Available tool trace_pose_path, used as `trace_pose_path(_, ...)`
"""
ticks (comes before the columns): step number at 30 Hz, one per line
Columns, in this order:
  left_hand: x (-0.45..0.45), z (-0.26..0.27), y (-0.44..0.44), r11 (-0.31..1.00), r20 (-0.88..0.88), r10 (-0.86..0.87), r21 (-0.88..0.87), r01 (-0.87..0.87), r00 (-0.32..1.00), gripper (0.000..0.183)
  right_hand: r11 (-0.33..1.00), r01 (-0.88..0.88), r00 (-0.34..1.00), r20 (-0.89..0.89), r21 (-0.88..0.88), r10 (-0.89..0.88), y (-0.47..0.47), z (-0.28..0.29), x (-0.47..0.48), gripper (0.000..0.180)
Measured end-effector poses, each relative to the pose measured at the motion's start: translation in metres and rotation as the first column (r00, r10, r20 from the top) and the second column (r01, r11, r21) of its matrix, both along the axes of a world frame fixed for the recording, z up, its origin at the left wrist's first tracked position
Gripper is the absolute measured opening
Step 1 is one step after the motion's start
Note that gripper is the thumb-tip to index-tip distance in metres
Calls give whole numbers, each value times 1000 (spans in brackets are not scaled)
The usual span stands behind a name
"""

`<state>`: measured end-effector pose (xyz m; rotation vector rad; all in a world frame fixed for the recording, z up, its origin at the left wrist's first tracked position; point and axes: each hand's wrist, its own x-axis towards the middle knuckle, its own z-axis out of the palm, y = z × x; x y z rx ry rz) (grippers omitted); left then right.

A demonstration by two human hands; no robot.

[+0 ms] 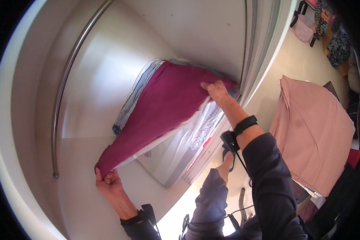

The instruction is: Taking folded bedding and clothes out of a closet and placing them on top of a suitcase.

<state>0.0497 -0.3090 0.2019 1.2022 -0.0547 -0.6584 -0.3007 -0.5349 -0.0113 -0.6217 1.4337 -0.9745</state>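
Note:
A magenta cloth (168,102) with a pale underside lies over a stack of folded fabrics inside a white wardrobe. Pinched between the thumb and fingers of my left hand (109,183) is its near left corner, pulled out past the stack. My right hand (217,91) grips the cloth's edge at the right, fingers on top and thumb hidden. Beneath the raised edge shows a white fabric with a grey pattern (205,129), seemingly in clear plastic. Blue-grey folded fabrics (138,93) stick out along the cloth's left side.
A metal hanging rail (64,75) curves along the left. The door track (258,54) runs beside my right forearm. Outside the wardrobe, a folded pink cloth (315,132) lies on top of other items. Farther back are a pink container (304,28) and patterned fabrics (339,45).

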Motion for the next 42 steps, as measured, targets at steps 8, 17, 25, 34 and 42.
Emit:
trace_pose_path(8,-13,61,9,978,103,-20,-204,41,994,14,771,-415,880,-429,-483,205,26,152,20,31)
trace_pose_path(17,-54,126,67,845,243,-127,-481,233,962,14,769,-179,984,-110,-613,142,215,250,-34,27)
trace_pose_path(25,-90,164,100,779,-34,-426,-522,347,904,15,769,345,938,230,-538,-260,361,360,-135,18)
trace_pose_path(34,-234,237,61,647,93,-640,-471,600,763,11,606,501,833,157,-618,-530,392,433,-342,17)
trace_pose_path(42,-423,286,-33,320,202,-866,-481,817,458,7,355,655,590,159,-667,-791,402,513,-506,19)
